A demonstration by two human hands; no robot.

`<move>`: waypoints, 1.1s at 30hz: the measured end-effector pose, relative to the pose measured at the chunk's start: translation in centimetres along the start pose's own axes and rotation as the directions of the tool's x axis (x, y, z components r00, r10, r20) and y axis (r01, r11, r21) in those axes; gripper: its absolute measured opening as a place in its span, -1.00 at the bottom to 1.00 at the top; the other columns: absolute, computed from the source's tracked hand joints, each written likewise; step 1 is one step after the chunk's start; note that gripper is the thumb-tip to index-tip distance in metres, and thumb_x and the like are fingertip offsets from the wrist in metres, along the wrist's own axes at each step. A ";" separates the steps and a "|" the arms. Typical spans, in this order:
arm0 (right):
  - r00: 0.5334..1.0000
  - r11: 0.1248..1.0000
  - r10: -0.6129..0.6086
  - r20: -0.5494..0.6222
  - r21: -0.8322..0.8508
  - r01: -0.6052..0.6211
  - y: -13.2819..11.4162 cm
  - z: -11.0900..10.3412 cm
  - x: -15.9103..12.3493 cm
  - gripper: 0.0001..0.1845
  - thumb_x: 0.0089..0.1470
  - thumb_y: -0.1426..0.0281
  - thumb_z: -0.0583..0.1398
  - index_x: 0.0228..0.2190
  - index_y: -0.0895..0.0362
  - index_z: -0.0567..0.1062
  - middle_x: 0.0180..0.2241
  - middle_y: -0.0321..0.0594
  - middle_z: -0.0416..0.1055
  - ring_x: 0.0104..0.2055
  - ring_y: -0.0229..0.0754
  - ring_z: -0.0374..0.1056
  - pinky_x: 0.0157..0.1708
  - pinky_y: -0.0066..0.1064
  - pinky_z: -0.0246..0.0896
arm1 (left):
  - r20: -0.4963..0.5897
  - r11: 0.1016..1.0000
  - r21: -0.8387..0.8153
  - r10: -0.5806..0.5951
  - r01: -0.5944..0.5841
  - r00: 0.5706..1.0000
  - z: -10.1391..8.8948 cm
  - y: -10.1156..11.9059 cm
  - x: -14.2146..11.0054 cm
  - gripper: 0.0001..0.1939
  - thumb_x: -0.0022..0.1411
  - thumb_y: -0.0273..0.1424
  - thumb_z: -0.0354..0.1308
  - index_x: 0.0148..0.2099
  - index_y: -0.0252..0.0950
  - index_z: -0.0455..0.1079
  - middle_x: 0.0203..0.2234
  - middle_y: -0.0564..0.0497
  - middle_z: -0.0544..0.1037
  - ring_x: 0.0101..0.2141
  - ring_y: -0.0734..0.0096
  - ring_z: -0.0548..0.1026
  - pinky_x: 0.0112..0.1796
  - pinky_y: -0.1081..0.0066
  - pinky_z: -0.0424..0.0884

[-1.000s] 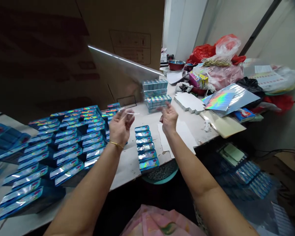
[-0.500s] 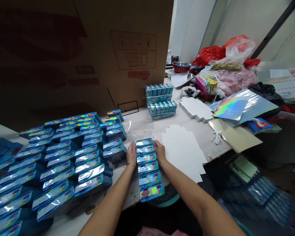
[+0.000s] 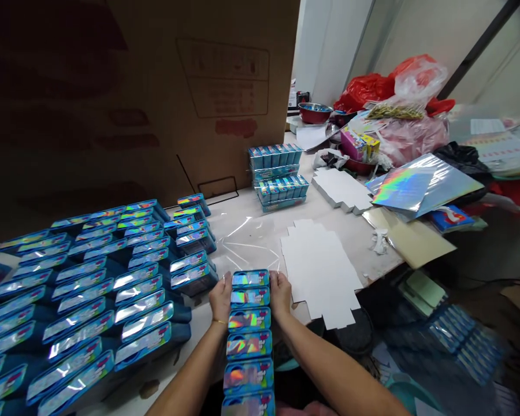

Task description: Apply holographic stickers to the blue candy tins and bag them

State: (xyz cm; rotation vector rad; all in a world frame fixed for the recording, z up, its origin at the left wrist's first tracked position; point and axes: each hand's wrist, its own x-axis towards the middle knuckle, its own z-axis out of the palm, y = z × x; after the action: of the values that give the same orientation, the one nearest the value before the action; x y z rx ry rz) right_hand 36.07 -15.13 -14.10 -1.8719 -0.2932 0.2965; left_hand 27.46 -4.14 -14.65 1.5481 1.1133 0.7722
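A row of several small blue boxes with shiny rainbow tops (image 3: 249, 329) sits between my hands at the table's near edge. My left hand (image 3: 220, 299) presses the row's left side, my right hand (image 3: 281, 294) its right side, fingers closed against the far boxes. A clear plastic sheet (image 3: 247, 242) lies flat on the table just beyond the row. A stack of flat white card blanks (image 3: 323, 271) is to the right of my right hand.
Many more blue boxes (image 3: 91, 289) stand in rows at left. Two stacked packs of boxes (image 3: 277, 173) sit near a big cardboard carton (image 3: 156, 98). At right lie holographic sheets (image 3: 420, 185), plastic bags (image 3: 398, 86), a bowl (image 3: 312, 111) and clutter.
My hands came down from holding the clear sheet in the air, left it on the table, and clasped the row of boxes, which has slid toward me.
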 end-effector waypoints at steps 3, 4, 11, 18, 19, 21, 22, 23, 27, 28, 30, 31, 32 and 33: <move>1.000 0.998 -0.009 -0.004 -0.068 0.009 0.7 -0.6 -1.5 -0.64 0.09 0.26 -0.11 -0.38 0.12 0.43 -0.55 -0.24 0.39 -0.46 -0.20 0.28 -0.49 -0.44 0.15 | 0.061 0.989 0.148 0.005 -0.015 0.998 -1.0 -0.1 -1.4 -0.75 0.02 -0.27 -0.01 -0.40 -0.31 0.42 -0.56 0.00 0.51 -0.34 0.23 0.45 -0.30 0.33 0.36; 1.000 0.995 -0.028 0.001 -0.092 0.028 0.7 -0.9 -1.8 -0.65 0.09 0.28 -0.10 -0.31 0.13 0.42 -0.55 -0.25 0.39 -0.47 -0.20 0.29 -0.50 -0.44 0.15 | 0.075 0.980 0.196 -0.004 -0.011 0.997 -1.3 0.0 -1.8 -0.75 0.01 -0.29 0.00 -0.34 -0.31 0.43 -0.56 0.01 0.52 -0.35 0.24 0.45 -0.32 0.34 0.36; 0.955 0.735 -0.191 0.226 -0.612 0.292 -0.7 -5.1 -2.4 -0.46 0.03 0.47 -0.03 0.08 0.21 0.08 -0.61 -0.28 0.35 -0.56 -0.18 0.26 -0.55 -0.42 0.06 | 0.241 0.859 0.472 0.089 -0.197 0.966 -2.7 1.6 -3.4 -0.38 0.05 -0.39 -0.03 0.19 -0.33 0.00 -0.54 0.06 0.49 -0.50 0.39 0.42 -0.45 0.46 0.30; 0.767 0.246 -0.451 0.455 -0.763 0.597 -2.4 -5.9 -1.2 -0.82 -0.01 0.50 0.05 -0.33 0.14 0.41 -0.30 -0.08 0.37 -0.34 -0.12 0.23 -0.42 -0.35 0.04 | 0.328 0.521 0.682 0.409 -0.514 0.851 -3.0 3.6 -1.9 -0.70 0.15 -0.32 -0.10 -0.24 -0.23 0.44 -0.25 -0.11 0.41 -0.31 0.30 0.36 -0.34 0.38 0.28; 0.749 0.239 -0.446 0.490 -0.742 0.627 -2.7 -5.7 -1.0 -0.84 -0.01 0.51 0.05 -0.38 0.14 0.42 -0.32 -0.10 0.38 -0.34 -0.14 0.23 -0.42 -0.36 0.03 | 0.345 0.512 0.667 0.432 -0.541 0.833 -2.9 3.8 -1.7 -0.70 0.16 -0.32 -0.11 -0.27 -0.25 0.45 -0.26 -0.11 0.42 -0.30 0.28 0.36 -0.31 0.36 0.27; 0.762 0.296 -0.391 0.516 -0.714 0.635 -3.4 -5.6 -0.3 -0.84 0.02 0.51 0.04 -0.47 0.14 0.42 -0.40 -0.16 0.39 -0.38 -0.18 0.24 -0.45 -0.39 0.01 | 0.392 0.521 0.615 0.449 -0.592 0.803 -2.9 4.4 -1.5 -0.70 0.16 -0.33 -0.12 -0.31 -0.28 0.44 -0.36 -0.09 0.46 -0.33 0.29 0.37 -0.28 0.36 0.26; 0.790 0.350 -0.352 0.503 -0.712 0.609 -3.9 -5.6 0.0 -0.82 0.03 0.49 0.04 -0.50 0.13 0.42 -0.43 -0.19 0.39 -0.40 -0.20 0.25 -0.47 -0.42 0.00 | 0.410 0.533 0.594 0.443 -0.602 0.797 -3.0 4.6 -1.4 -0.71 0.16 -0.33 -0.11 -0.32 -0.28 0.43 -0.40 -0.07 0.48 -0.35 0.31 0.38 -0.28 0.38 0.25; 0.816 0.403 -0.317 0.483 -0.710 0.577 -4.5 -5.7 0.3 -0.81 0.05 0.46 0.04 -0.51 0.11 0.42 -0.45 -0.23 0.40 -0.42 -0.22 0.25 -0.49 -0.43 -0.02 | 0.419 0.548 0.585 0.426 -0.598 0.802 -3.0 5.0 -1.4 -0.73 0.16 -0.32 -0.10 -0.33 -0.28 0.42 -0.44 -0.05 0.49 -0.38 0.33 0.39 -0.31 0.40 0.25; 0.841 0.502 -0.289 0.457 -0.676 0.540 -7.2 -6.0 0.9 -0.82 0.04 0.44 0.04 -0.50 0.09 0.42 -0.45 -0.31 0.42 -0.46 -0.29 0.27 -0.53 -0.47 -0.07 | 0.400 0.602 0.620 0.310 -0.504 0.863 -3.3 6.4 -1.1 -0.76 0.12 -0.24 -0.04 -0.39 -0.22 0.39 -0.55 0.04 0.48 -0.49 0.40 0.41 -0.46 0.47 0.19; 0.829 0.490 -0.315 0.462 -0.669 0.559 -7.7 -6.1 0.8 -0.82 0.03 0.46 0.04 -0.50 0.09 0.41 -0.45 -0.30 0.41 -0.46 -0.29 0.26 -0.53 -0.47 -0.08 | 0.392 0.608 0.628 0.292 -0.486 0.872 -3.4 6.7 -1.1 -0.76 0.11 -0.22 -0.03 -0.40 -0.22 0.38 -0.58 0.05 0.47 -0.51 0.41 0.41 -0.48 0.48 0.18; 0.768 0.415 -0.409 0.494 -0.649 0.638 -7.9 -6.4 0.3 -0.82 0.03 0.48 0.03 -0.52 0.12 0.39 -0.47 -0.27 0.39 -0.46 -0.29 0.25 -0.53 -0.46 -0.09 | 0.383 0.605 0.625 0.312 -0.493 0.869 -3.6 6.9 -1.4 -0.74 0.13 -0.20 -0.04 -0.39 -0.23 0.37 -0.59 0.06 0.46 -0.53 0.43 0.40 -0.49 0.49 0.18; 0.716 0.354 -0.472 0.514 -0.634 0.688 -7.7 -6.6 -0.1 -0.81 0.03 0.49 0.02 -0.54 0.13 0.38 -0.50 -0.25 0.38 -0.46 -0.28 0.24 -0.52 -0.45 -0.09 | 0.387 0.590 0.615 0.351 -0.523 0.852 -3.8 6.9 -1.6 -0.74 0.14 -0.21 -0.05 -0.39 -0.24 0.36 -0.57 0.05 0.46 -0.52 0.44 0.41 -0.48 0.49 0.19; 0.656 0.287 -0.538 0.529 -0.617 0.733 -7.3 -6.9 -0.5 -0.78 0.04 0.50 0.01 -0.57 0.14 0.36 -0.52 -0.24 0.35 -0.47 -0.27 0.22 -0.52 -0.44 -0.09 | 0.393 0.566 0.601 0.406 -0.564 0.825 -4.1 6.7 -2.0 -0.74 0.16 -0.24 -0.07 -0.38 -0.25 0.35 -0.54 0.03 0.47 -0.51 0.44 0.41 -0.47 0.49 0.21; 0.590 0.223 -0.600 0.540 -0.596 0.772 -6.7 -7.2 -1.1 -0.77 0.05 0.51 0.00 -0.58 0.14 0.35 -0.55 -0.23 0.33 -0.48 -0.27 0.20 -0.51 -0.43 -0.08 | 0.399 0.535 0.583 0.467 -0.612 0.789 -4.4 6.4 -2.4 -0.75 0.17 -0.27 -0.09 -0.39 -0.26 0.34 -0.51 0.01 0.47 -0.48 0.44 0.41 -0.44 0.49 0.23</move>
State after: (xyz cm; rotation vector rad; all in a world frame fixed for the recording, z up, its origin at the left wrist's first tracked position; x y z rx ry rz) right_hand 37.23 -19.86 -5.46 -2.3273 -1.6252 -0.3830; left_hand 24.33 -5.04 -7.22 2.6527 0.7789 0.5878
